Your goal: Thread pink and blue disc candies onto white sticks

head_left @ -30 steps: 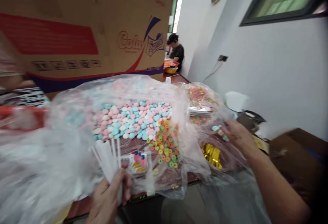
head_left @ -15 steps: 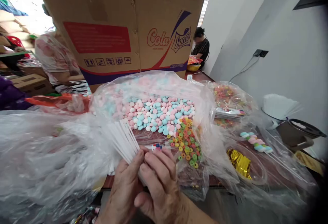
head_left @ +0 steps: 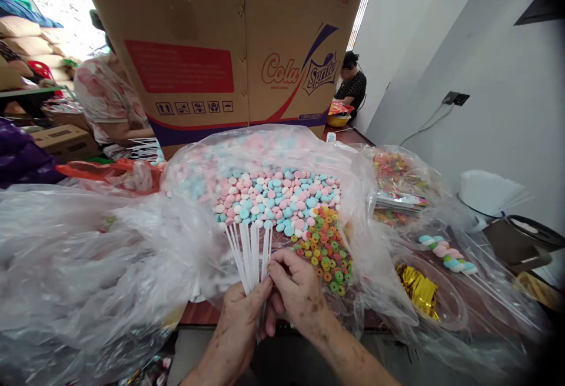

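Note:
My left hand (head_left: 245, 318) is closed round a fanned bundle of white sticks (head_left: 249, 253) that point up and away. Beside it, my right hand (head_left: 295, 283) pinches at the rightmost stick with thumb and forefinger. Just beyond the sticks lies a heap of pink, blue and white candies (head_left: 273, 198) in a large clear plastic bag. Small coloured ring candies (head_left: 329, 250) are piled to the right, near my right hand. The lower ends of the sticks are mostly hidden by my fingers.
A big carton (head_left: 198, 15) stands behind the candies. Crumpled plastic (head_left: 88, 262) covers the left side. At right are gold ties (head_left: 417, 292) in a clear dish, a twisted marshmallow stick (head_left: 448, 253) and a dark pitcher (head_left: 516, 239). Two people sit farther back.
The stick bundle has turned more upright and moved right with my left hand. My right hand has shifted from lying against my left hand to pinching at a stick. The view has shifted slightly.

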The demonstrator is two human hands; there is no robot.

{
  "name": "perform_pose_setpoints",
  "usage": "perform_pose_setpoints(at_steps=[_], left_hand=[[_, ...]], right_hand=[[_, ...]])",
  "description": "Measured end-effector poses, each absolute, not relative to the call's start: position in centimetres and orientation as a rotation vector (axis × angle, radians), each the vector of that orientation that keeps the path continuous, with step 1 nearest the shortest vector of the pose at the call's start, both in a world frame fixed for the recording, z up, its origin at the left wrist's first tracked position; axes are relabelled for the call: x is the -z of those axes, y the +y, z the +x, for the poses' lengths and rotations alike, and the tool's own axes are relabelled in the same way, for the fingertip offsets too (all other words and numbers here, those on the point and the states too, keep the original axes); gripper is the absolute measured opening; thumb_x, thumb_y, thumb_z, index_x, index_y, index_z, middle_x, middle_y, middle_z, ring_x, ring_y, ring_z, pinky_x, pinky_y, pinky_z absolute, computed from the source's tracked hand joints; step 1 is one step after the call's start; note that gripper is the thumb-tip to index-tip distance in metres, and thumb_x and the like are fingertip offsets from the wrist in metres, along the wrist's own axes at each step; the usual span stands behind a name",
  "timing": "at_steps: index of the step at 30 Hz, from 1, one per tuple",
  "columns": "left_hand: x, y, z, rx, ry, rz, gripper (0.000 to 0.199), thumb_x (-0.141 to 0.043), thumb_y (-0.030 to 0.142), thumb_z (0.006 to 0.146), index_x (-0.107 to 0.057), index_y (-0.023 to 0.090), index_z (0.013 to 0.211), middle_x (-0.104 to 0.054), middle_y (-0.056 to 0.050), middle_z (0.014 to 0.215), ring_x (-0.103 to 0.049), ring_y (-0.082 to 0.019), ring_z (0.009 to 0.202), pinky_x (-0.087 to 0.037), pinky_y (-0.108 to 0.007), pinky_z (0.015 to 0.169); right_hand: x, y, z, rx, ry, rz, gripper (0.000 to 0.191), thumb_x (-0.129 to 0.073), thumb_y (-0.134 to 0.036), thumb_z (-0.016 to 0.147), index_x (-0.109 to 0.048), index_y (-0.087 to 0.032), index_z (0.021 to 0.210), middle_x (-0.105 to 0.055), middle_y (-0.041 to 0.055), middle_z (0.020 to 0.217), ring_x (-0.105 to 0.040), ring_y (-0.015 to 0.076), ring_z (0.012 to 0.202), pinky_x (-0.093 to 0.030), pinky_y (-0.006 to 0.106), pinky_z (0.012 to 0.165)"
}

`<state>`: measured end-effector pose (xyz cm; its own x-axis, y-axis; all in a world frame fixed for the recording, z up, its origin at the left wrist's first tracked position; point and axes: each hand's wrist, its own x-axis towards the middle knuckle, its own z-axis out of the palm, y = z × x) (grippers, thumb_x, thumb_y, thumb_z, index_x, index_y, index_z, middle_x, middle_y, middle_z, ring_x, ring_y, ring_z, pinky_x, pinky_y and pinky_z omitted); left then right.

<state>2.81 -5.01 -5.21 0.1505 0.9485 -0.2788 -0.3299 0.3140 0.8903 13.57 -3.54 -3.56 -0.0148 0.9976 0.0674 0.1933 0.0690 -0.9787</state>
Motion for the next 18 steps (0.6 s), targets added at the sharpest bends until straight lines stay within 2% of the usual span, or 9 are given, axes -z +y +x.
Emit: perform_pose_setpoints(at_steps=[4,6,10,12,14,16,18], left_hand=[[5.4,-5.1,2.9,-1.086,1.038,0.773,0.053,-0.067,0.062,0.076,-0.059,0.013,0.056,-0.049,0.001,0.036,-0.038,-0.006,0.030,-0.020,-0.017,0.033],[5.2,-5.0,2.9,-1.113,1.003,0.704,0.050,-0.069,0.059,0.075,-0.058,0.013,0.058,-0.049,0.002,0.040,-0.038,-0.005,0.032,-0.022,-0.016,0.033],[4.4,-4.5,2.4,-1.184,0.911,0.476,0.037,-0.081,0.045,0.068,-0.061,0.014,0.073,-0.049,0.007,0.053,-0.030,-0.002,0.034,-0.024,-0.014,0.032],[3.8,-3.9,2.0,-1.266,0.844,0.389,0.034,-0.082,0.038,0.069,-0.063,0.014,0.083,-0.049,0.007,0.058,-0.032,-0.002,0.038,-0.028,-0.014,0.033],[2.9,-3.2,1.8,-1.370,0.758,0.333,0.029,-0.082,0.032,0.070,-0.063,0.013,0.082,-0.050,0.006,0.061,-0.037,-0.003,0.042,-0.034,-0.014,0.036],[2.0,-2.6,1.8,-1.438,0.662,0.278,0.024,-0.081,0.025,0.071,-0.061,0.014,0.079,-0.050,0.005,0.062,-0.040,-0.004,0.045,-0.038,-0.015,0.039],[1.1,-2.3,2.4,-1.422,0.574,0.236,0.020,-0.079,0.021,0.072,-0.060,0.014,0.076,-0.048,0.005,0.062,-0.041,-0.005,0.047,-0.040,-0.016,0.041]], right_hand=[[3.4,-3.1,13.5,-1.199,-1.295,-1.299,0.022,-0.047,-0.036,0.089,-0.050,-0.020,0.074,-0.042,-0.0088,0.044,-0.041,0.0090,0.040,-0.032,0.020,0.043],[3.2,-2.7,13.6,-1.198,-1.304,-1.278,0.022,-0.044,-0.037,0.090,-0.047,-0.021,0.075,-0.042,-0.0092,0.044,-0.042,0.0093,0.040,-0.033,0.021,0.044],[2.4,-1.4,14.8,-1.058,-1.491,-1.239,0.018,-0.048,-0.033,0.088,-0.055,-0.019,0.079,-0.056,-0.0020,0.068,-0.054,0.0122,0.063,-0.043,0.024,0.059],[2.0,-1.1,15.5,-0.887,-1.489,-1.278,0.019,-0.046,-0.034,0.091,-0.058,-0.018,0.090,-0.059,0.0006,0.079,-0.056,0.0144,0.072,-0.046,0.027,0.067],[1.7,-1.5,15.7,-0.600,-1.448,-1.279,0.025,-0.040,-0.035,0.096,-0.056,-0.018,0.107,-0.060,0.0052,0.095,-0.058,0.0184,0.088,-0.048,0.033,0.079],[1.6,-2.5,15.3,-0.283,-1.484,-1.177,0.033,-0.036,-0.034,0.099,-0.048,-0.018,0.125,-0.055,0.0111,0.118,-0.053,0.0234,0.112,-0.044,0.042,0.096],[1.6,-3.4,14.5,-0.034,-1.592,-1.018,0.040,-0.034,-0.035,0.100,-0.040,-0.018,0.136,-0.046,0.0143,0.132,-0.043,0.0271,0.126,-0.037,0.049,0.105]])
